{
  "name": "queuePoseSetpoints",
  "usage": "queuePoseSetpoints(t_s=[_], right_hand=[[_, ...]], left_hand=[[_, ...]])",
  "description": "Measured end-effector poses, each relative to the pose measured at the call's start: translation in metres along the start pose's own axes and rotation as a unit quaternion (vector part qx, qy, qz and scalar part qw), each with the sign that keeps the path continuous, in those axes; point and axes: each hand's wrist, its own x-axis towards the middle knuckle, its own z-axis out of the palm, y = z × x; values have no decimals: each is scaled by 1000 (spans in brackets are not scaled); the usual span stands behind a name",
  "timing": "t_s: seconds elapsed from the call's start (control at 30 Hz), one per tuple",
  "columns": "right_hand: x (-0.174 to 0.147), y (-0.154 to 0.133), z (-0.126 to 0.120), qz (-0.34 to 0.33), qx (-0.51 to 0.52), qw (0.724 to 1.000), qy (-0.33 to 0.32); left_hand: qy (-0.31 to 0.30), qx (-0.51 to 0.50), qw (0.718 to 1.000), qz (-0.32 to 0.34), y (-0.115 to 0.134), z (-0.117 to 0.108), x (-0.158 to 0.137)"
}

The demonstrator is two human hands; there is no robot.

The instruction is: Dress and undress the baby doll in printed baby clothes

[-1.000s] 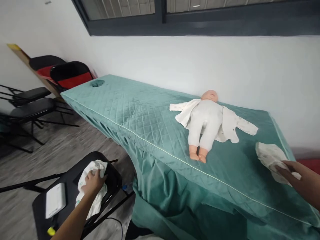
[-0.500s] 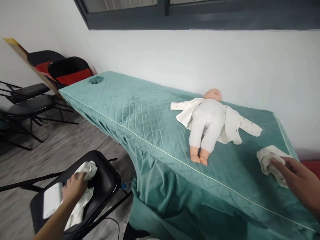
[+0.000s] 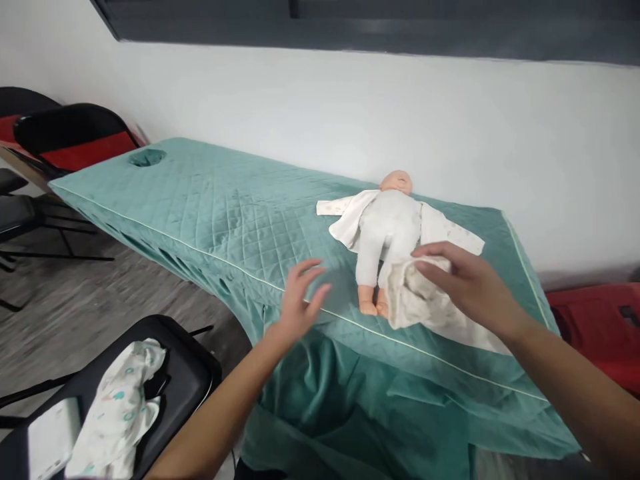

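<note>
Off-white cloth [image 3: 416, 295] is pinched thumb-to-fingers in the right hand [image 3: 470, 283], at 5 o'clock from the baby doll [image 3: 389, 217] on the massage table [image 3: 235, 207]. Left hand [image 3: 296, 308] is held loosely spread, nothing gripped, at 8 o'clock.

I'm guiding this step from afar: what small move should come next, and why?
I'd probably bring the left hand across to the cloth to help spread it. The right hand grips the cloth, which looks crumpled, by the legs of the doll, while the left hand appears empty, its fingers parted.
</note>
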Motion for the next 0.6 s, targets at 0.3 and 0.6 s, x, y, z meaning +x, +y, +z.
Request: queuePoseSetpoints(t_s=[0.3,0.6], right_hand=[[45,-48,-14,-102,-33,992,69],[67,-60,-78,-123,-147,980,-51]], left_hand=[[-120,-137,982,-49,79,71,81],[-111,-294,946,-82,96,6,165]])
